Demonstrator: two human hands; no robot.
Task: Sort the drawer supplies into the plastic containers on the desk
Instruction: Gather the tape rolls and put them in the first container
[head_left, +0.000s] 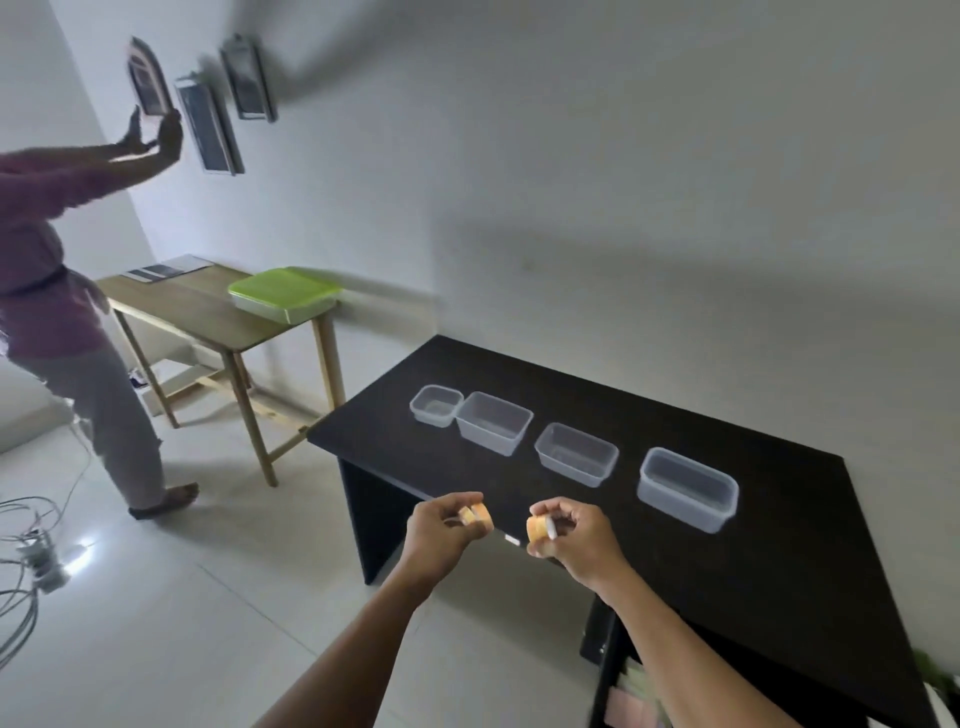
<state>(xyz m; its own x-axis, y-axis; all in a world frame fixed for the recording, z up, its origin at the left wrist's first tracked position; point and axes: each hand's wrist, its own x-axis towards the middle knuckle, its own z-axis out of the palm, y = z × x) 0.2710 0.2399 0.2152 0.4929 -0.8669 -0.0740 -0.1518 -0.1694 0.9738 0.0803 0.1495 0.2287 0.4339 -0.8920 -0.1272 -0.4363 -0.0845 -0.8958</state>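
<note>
Both forearms reach in from 6 o'clock. The left hand (441, 525) is closed on a small orange tape roll (479, 516); the right hand (576, 535) is closed on a second roll (540, 527). Both rolls are held in the air above the near edge of the tabletop (779, 561), slightly apart from each other. Whether each hand carries one roll or a stacked pair cannot be told.

Handling, as a judgement: the rolls look light, stiff and not fragile. Pinch each across its flat faces or around its outer rim; a loose tape end may stick to the fingers.

An open drawer (639, 691) with pale contents sits at 5 o'clock below the tabletop.

Further out, four clear, lidless containers stand in a row on the dark tabletop, running from 11 o'clock to 2 o'clock: a small square tub (435, 405), touching or just beside a larger one (493, 423), then a third (575, 454) and a fourth (687, 489), spaced apart. All appear empty.

At 10 o'clock stands a wooden side table (197, 312) carrying a green-lidded box (283, 293). A second person (67, 291) at 9 o'clock reaches toward frames (208, 124) on the white wall. The floor is pale tile, with cables (26, 551) at the left edge.
</note>
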